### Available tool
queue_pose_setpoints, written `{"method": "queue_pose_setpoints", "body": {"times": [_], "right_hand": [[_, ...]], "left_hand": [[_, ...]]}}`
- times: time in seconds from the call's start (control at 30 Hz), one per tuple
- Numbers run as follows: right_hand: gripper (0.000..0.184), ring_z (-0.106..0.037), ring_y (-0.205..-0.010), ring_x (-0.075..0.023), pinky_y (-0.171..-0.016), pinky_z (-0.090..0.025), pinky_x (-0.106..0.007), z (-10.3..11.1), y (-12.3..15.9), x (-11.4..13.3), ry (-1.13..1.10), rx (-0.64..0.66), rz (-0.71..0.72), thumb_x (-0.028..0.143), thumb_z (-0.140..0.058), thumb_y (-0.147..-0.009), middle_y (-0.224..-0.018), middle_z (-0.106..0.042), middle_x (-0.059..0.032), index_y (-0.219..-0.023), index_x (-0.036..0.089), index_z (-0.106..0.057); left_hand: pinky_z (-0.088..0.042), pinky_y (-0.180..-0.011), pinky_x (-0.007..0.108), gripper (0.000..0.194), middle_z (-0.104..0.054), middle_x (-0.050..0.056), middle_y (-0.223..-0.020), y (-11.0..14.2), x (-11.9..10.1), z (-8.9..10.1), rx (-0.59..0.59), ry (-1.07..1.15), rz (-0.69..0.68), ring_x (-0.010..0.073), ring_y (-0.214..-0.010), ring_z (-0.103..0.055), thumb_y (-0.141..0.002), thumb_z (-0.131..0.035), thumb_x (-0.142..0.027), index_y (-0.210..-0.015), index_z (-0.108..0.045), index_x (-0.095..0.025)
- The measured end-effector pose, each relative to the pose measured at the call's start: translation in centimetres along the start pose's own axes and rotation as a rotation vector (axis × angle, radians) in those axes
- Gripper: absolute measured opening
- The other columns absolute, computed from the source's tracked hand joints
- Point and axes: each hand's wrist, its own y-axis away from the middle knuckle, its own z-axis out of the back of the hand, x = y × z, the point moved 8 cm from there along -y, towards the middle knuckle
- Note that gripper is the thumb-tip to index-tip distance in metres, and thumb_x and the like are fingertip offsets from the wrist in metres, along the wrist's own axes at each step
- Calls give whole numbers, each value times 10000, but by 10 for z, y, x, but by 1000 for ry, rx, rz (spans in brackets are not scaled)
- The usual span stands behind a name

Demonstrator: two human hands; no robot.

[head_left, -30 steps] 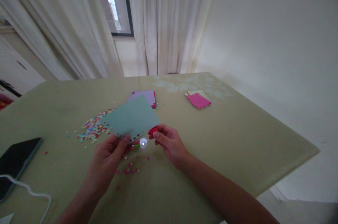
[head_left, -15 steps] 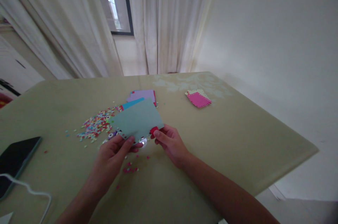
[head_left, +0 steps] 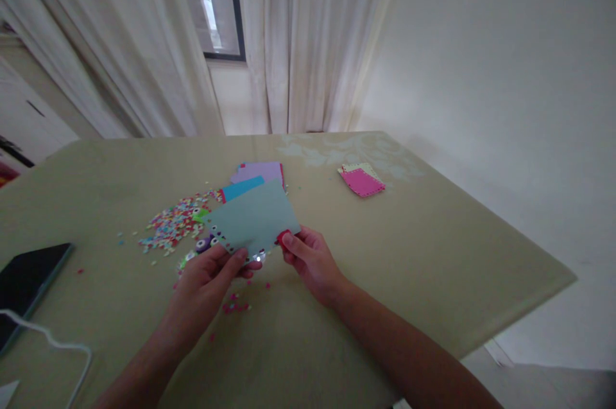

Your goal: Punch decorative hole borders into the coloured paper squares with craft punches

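My left hand point(head_left: 215, 280) grips the lower left edge of a pale blue-green card point(head_left: 253, 213), thumb on top and fingers beneath. Small holes run along the card's left and bottom edges. At its lower right corner, my right hand point(head_left: 312, 261) pinches a small red hole punch point(head_left: 283, 239), mostly covered by the fingers, against the card's edge. Left of the card lie a purple punch point(head_left: 205, 243) and a green punch point(head_left: 199, 214), both with eye-like spots. Part of a blue card point(head_left: 243, 188) shows behind the held one.
Colourful paper dots point(head_left: 174, 226) are heaped left of the cards, and pink dots point(head_left: 235, 306) lie nearer me. A lilac card point(head_left: 260, 171) lies farther back. Pink and pale cards with punched edges point(head_left: 363, 183) rest on the right. A dark tablet point(head_left: 31, 284) and white cable point(head_left: 60, 345) occupy the left.
The view has shifted slightly. The card is tilted a little, so more of its left-edge holes and the purple and green punches show. Both hands keep their hold.
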Motion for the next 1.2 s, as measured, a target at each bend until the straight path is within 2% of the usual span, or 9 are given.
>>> {"method": "queue_pose_setpoints", "body": {"times": [0.27,0.53,0.67,0.9,1.2], "right_hand": [[462,-361,-601,-93,-569,-232,-278,4,-2,-1,28,-14,-4,551,-979,-638,-684,-534,39,-747,180,-726],[472,-360,-598,-98,-572,-250,-280,3,-1,1,42,-16,-7,584,-967,-641,-688,-560,28,-730,186,-727],[479,-373,-608,-103,-575,-254,-279,5,-1,0,34,-34,-19,587,-971,-631,-715,-591,15,-759,188,-740],[482,-329,-603,-102,-583,-233,-283,4,-1,0,41,-26,-4,585,-968,-639,-668,-499,38,-698,187,-703],[487,-290,-594,-102,-575,-198,-297,5,1,1,79,-32,1,603,-938,-660,-685,-512,34,-727,190,-689]], "left_hand": [[-618,-697,333,450,-814,47,-728,2,-3,-3,21,-38,-16,266,-760,-805,-765,-804,-661,-758,-706,-222],[-614,-707,336,383,-816,48,-736,2,-1,-3,32,-40,-47,274,-774,-811,-816,-784,-598,-749,-695,-232],[-605,-676,335,394,-821,60,-747,2,2,-3,31,-57,-23,285,-782,-812,-813,-777,-611,-755,-703,-228],[-604,-668,327,391,-815,56,-731,1,-1,-7,34,-51,-16,278,-770,-810,-803,-775,-608,-778,-716,-222],[-628,-693,353,371,-825,64,-760,3,2,-8,28,-21,-2,284,-772,-807,-794,-802,-588,-783,-732,-224]]}}
